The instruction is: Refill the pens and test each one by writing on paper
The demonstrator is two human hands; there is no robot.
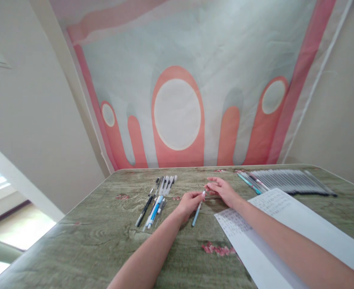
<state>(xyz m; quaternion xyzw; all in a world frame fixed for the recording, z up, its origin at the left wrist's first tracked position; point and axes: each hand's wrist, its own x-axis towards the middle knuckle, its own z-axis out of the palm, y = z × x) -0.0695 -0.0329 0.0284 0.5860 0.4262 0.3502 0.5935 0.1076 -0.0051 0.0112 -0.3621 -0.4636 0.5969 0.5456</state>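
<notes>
Left hand: my left hand (190, 202) was closed around the upper part of a light-blue pen (197, 212), thumb and fingers pinching it near the white tip.
Right hand: my right hand (222, 190) met the same pen at its top end, fingertips pinched on the small white tip or cap; whether that piece was seated or loose I could not tell.
Pen, position: held slanted just above the green wood-grain table (104, 241), lower end pointing back towards me, between the pen cluster and the paper.
Pen cluster: a small group of pens (157, 198) lay to the left of my left hand, black, blue and white barrels side by side, some seemingly in a clear sleeve.
Refill row: a long row of dark thin sticks (291, 182) lay at the far right of the table, with two teal ones (249, 184) at its near-left edge.
Paper: a white sheet with handwriting (285, 224) lay under my right forearm.
Backdrop: a pale cloth with pink arches (177, 116) hung behind the table.
Risk, small part: the white piece was pinched only by fingertips; a slip could drop it onto the patterned table, where I judged it hard to spot.
Risk, ink: a bare tip swung towards the sheet could mark it.
Risk, forearm: my arm dragging could shift the paper.
</notes>
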